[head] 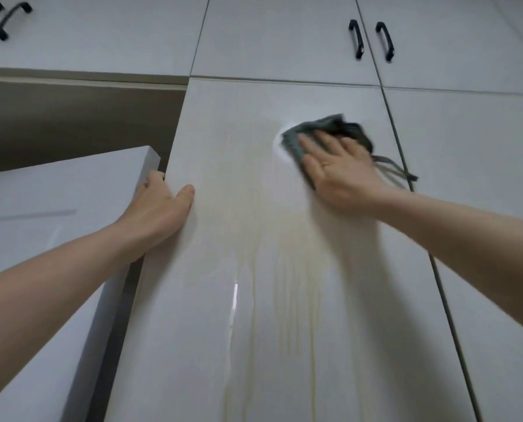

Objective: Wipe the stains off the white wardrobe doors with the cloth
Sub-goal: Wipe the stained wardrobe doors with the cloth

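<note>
Two bare hands work on a white wardrobe door (223, 300) seen from the head camera, which looks up along the glossy panel. The right hand (342, 175) lies flat with its fingers straight and spread, pressing a dark grey-green cloth (327, 129) against the upper part of the door; it does not curl round the cloth, which sticks out above the fingertips and trails a loose strip (394, 169) to the right of the wrist. The cloth is blurred. The left hand (159, 205) grips the door's left edge, thumb on the front face and fingers wrapped behind it. A yellowish stain (287, 239) spreads below the cloth and runs down the panel in thin streaks. To the left, another white door (56, 208) stands swung open. Black handles (371, 41) sit on the upper cabinet doors, with two more handles (7, 18) at top left.
</note>
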